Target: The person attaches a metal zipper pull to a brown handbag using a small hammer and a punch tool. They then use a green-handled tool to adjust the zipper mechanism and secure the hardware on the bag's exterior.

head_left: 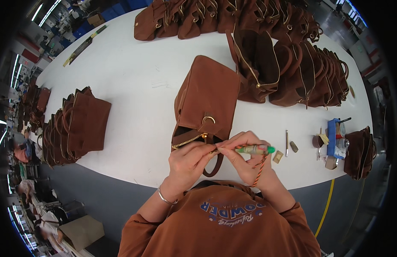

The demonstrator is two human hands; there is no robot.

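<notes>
A brown handbag (pixel 209 92) lies on its side on the white table in front of me, its brass D-ring (pixel 208 120) and open gold zipper (pixel 190 140) toward me. My left hand (pixel 187 162) is closed in a pinch at the bag's opening, by the zipper end; the fingers cover what they grip. Close against it, my right hand (pixel 244 160) holds a slim tool with a green end (pixel 255 149), wrapped in pale material. An orange-and-green twisted cord (pixel 259 171) hangs from it. Its tip is hidden at my fingertips. A bag handle (pixel 214 166) loops below my hands.
More brown bags stand at the back (pixel 190 19), right (pixel 292 73) and left (pixel 85 124). To the right lie a metal pen-like stick (pixel 287 143), a dark small block (pixel 294 147), a tan piece (pixel 278 156) and a blue tray (pixel 333 137). A cutter-like tool (pixel 82 46) lies far left.
</notes>
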